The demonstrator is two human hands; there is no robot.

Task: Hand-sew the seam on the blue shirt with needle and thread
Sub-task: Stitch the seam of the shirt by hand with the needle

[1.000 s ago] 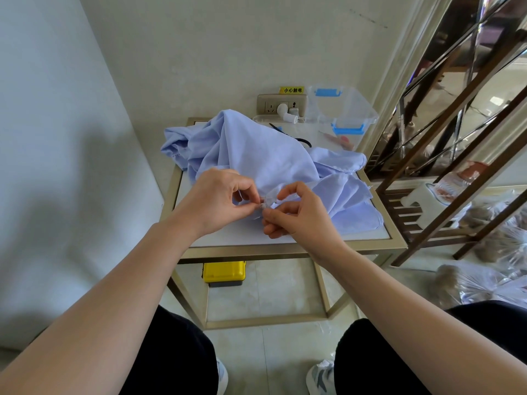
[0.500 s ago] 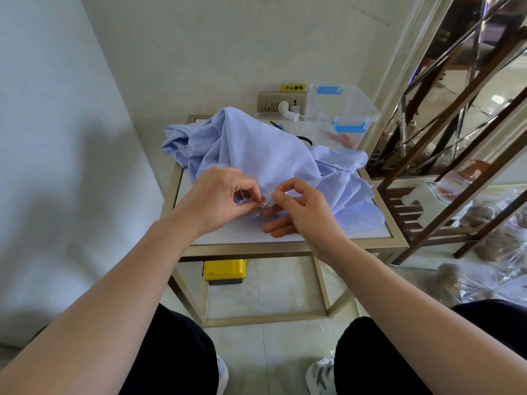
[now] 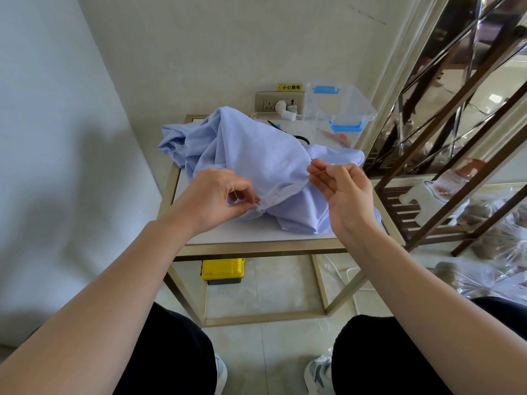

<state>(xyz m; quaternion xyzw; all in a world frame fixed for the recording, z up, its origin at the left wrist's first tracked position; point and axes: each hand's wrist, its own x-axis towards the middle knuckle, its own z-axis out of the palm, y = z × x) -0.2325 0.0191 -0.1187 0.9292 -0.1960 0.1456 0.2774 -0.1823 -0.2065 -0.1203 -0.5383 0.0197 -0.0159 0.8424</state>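
Side table in a room corner, with odds and ends around it

The table (image 3: 242,232) has a gold frame and a white top, whose bare front strip shows just below the left hand (image 3: 216,201) and the right hand (image 3: 345,195). Beyond the right hand a clear plastic box (image 3: 346,108) with blue clips stands at the far corner. Left of it a wall socket (image 3: 268,102) holds a white plug (image 3: 282,106) under a yellow sticker (image 3: 290,87). A yellow case (image 3: 222,268) sits on the floor beneath the left hand. A wooden rack (image 3: 405,215) and plastic bags (image 3: 484,280) lie right of the right hand.
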